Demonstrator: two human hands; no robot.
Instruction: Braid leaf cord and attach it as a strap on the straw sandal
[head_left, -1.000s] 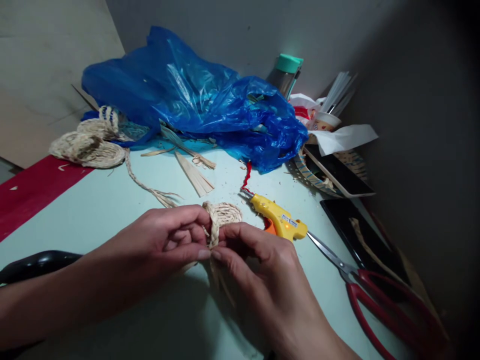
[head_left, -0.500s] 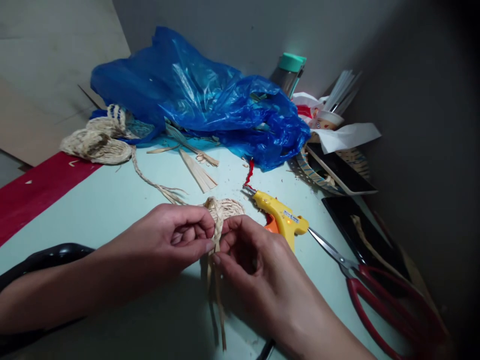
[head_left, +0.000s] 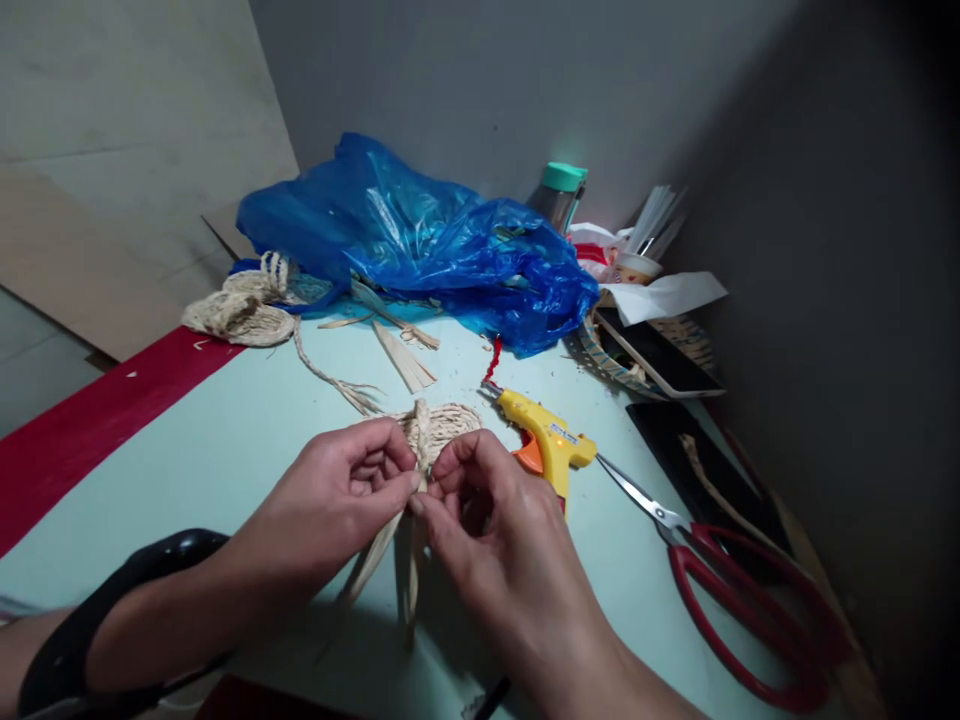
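**Braid (head_left: 423, 432) pinched mid-table**

Open table (head_left: 195, 470) lies to my left, out to the red strip (head_left: 135, 425) along its edge; on my right the glue gun (head_left: 551, 425) and scissors (head_left: 661, 514) crowd me. Half a second ago the loose strands (head_left: 377, 548) hung close together; now they splay. My left hand (head_left: 352, 480) clamps thumb and forefinger on the braid's near end; my right hand's (head_left: 495, 530) fingertips meet there, whether clamped I cannot tell.
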